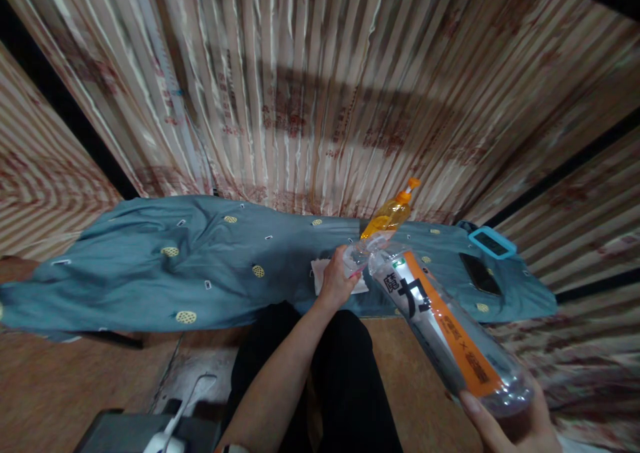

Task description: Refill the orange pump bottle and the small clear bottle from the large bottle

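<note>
My right hand grips the base of a large clear plastic bottle with a silver and orange label. The bottle is tilted, its neck pointing down-left toward my left hand. That hand is closed around a small clear cup, and the bottle's mouth is at or just over the cup's rim. Whether liquid is flowing I cannot tell. Just behind them stands a pump bottle of yellow-orange liquid with an orange pump top. Below my left hand lies a white cloth or tissue, partly hidden.
A blue-green cloth with pineapple prints covers the long low table. To the right lie a dark phone and a light-blue framed device. Striped curtains hang behind. A white power strip sits at lower left.
</note>
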`<state>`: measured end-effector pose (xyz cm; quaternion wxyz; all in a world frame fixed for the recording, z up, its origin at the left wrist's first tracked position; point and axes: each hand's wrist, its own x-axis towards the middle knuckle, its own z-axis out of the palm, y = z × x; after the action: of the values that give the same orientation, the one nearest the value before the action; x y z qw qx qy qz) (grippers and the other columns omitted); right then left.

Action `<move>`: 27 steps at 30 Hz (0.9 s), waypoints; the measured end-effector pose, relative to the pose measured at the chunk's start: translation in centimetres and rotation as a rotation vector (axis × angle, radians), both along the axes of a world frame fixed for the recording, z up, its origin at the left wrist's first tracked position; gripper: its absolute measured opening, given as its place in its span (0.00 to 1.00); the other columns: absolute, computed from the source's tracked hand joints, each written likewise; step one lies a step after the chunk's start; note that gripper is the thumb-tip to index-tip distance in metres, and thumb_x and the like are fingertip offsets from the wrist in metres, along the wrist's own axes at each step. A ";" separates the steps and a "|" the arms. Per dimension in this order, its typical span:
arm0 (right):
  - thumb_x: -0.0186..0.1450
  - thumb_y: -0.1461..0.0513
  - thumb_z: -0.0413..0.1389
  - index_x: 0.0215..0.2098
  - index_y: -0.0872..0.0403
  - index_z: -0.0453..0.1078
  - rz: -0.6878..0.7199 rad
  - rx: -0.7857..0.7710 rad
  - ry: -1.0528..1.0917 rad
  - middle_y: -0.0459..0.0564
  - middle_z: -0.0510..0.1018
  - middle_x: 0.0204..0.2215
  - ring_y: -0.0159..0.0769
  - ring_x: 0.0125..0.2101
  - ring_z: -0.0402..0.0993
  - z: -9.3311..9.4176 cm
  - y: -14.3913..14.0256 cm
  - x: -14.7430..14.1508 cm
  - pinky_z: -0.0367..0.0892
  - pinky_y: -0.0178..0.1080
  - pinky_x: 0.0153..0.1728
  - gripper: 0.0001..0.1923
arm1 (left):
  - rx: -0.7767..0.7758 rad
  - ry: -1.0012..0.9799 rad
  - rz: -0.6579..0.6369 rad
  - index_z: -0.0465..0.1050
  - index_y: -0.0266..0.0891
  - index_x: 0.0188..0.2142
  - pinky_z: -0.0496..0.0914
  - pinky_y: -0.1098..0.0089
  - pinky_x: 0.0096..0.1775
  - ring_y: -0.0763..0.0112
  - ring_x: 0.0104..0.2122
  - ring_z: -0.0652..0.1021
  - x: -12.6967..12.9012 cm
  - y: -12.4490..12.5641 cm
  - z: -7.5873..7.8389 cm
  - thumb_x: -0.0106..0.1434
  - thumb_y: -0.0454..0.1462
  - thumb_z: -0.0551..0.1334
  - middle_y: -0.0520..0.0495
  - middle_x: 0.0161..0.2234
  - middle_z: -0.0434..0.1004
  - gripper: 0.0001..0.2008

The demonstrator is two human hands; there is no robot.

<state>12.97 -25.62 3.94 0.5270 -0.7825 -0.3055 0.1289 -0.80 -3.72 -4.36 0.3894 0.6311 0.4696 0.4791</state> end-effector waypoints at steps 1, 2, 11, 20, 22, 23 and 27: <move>0.42 0.33 0.63 0.63 0.61 0.60 -0.007 -0.002 0.004 0.65 0.71 0.53 0.64 0.55 0.66 0.0 0.0 0.0 0.52 0.62 0.63 0.61 | 0.000 0.003 0.000 0.64 0.42 0.54 0.72 0.60 0.54 0.59 0.50 0.78 0.0 0.0 0.0 0.53 0.28 0.70 0.45 0.49 0.77 0.31; 0.41 0.34 0.64 0.63 0.60 0.61 -0.014 -0.006 0.014 0.64 0.72 0.53 0.64 0.55 0.67 -0.1 0.0 0.3 0.53 0.62 0.63 0.61 | -0.002 0.006 0.000 0.64 0.42 0.54 0.72 0.60 0.54 0.59 0.50 0.78 0.0 0.0 0.0 0.53 0.28 0.70 0.45 0.49 0.77 0.31; 0.36 0.41 0.69 0.60 0.55 0.62 0.001 -0.031 0.030 0.62 0.74 0.52 0.62 0.54 0.69 -2.2 -0.7 3.1 0.56 0.62 0.61 0.57 | -0.011 0.006 0.001 0.64 0.41 0.57 0.72 0.58 0.56 0.58 0.52 0.78 -0.1 -0.1 0.3 0.53 0.28 0.70 0.44 0.52 0.77 0.33; 0.38 0.41 0.69 0.60 0.57 0.62 0.018 0.015 0.048 0.62 0.73 0.51 0.63 0.54 0.68 -1.6 -0.4 2.1 0.55 0.64 0.61 0.57 | 0.014 -0.024 -0.022 0.63 0.41 0.59 0.69 0.57 0.60 0.58 0.56 0.76 -0.1 0.0 0.2 0.53 0.27 0.69 0.43 0.57 0.74 0.34; 0.39 0.41 0.69 0.61 0.57 0.62 0.016 0.030 0.031 0.62 0.72 0.52 0.63 0.55 0.67 -1.4 -0.3 1.8 0.54 0.63 0.61 0.57 | 0.006 -0.013 -0.019 0.64 0.42 0.58 0.70 0.58 0.58 0.58 0.55 0.77 -0.2 0.0 0.2 0.52 0.27 0.69 0.44 0.55 0.76 0.34; 0.39 0.40 0.68 0.61 0.58 0.62 0.009 0.022 0.026 0.62 0.72 0.52 0.63 0.54 0.67 -1.2 -0.3 1.5 0.54 0.63 0.61 0.57 | 0.007 -0.009 -0.016 0.64 0.42 0.57 0.71 0.59 0.58 0.59 0.54 0.77 -0.2 0.0 0.3 0.52 0.27 0.70 0.45 0.54 0.76 0.34; 0.39 0.39 0.68 0.62 0.58 0.60 -0.007 0.020 0.051 0.62 0.72 0.52 0.62 0.54 0.67 -0.6 -0.1 0.4 0.53 0.63 0.62 0.59 | 0.023 0.015 -0.009 0.64 0.42 0.56 0.71 0.61 0.57 0.59 0.54 0.78 -0.2 0.1 0.4 0.51 0.27 0.70 0.45 0.54 0.76 0.34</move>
<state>13.39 -25.74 3.31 0.5430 -0.7747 -0.2905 0.1436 -0.99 -3.58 -3.94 0.3810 0.6413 0.4640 0.4779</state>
